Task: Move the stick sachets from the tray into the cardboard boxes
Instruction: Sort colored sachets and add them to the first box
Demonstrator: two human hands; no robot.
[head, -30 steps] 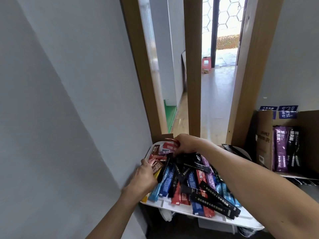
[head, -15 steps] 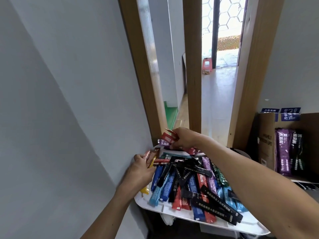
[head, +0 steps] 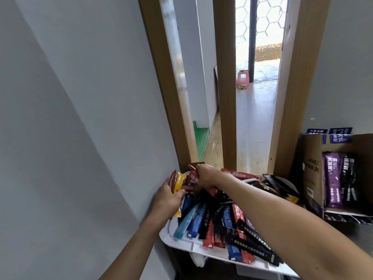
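Observation:
A white tray (head: pixel 181 242) at the bottom centre holds a heap of stick sachets (head: pixel 220 221) in black, blue, red and purple. My left hand (head: pixel 168 199) is at the tray's far left corner, closed on a few upright sachets, a yellow sachet (head: pixel 179 182) and a brown one among them. My right hand (head: pixel 205 175) reaches across the heap and pinches dark red sachets (head: pixel 191 177) right beside the left hand. An open cardboard box (head: pixel 314 174) at the right holds upright purple and black sachets (head: pixel 333 178).
A grey wall (head: pixel 80 118) runs close along the tray's left side. Wooden door posts (head: pixel 227 87) stand behind the tray, with a lit corridor and a red stool (head: pixel 243 76) beyond. My right forearm (head: pixel 282 219) crosses over the heap.
Both hands rose slightly at the tray's far left corner. The left hand now holds yellow and brown sachets upright, and the right hand has come closer to it with red sachets.

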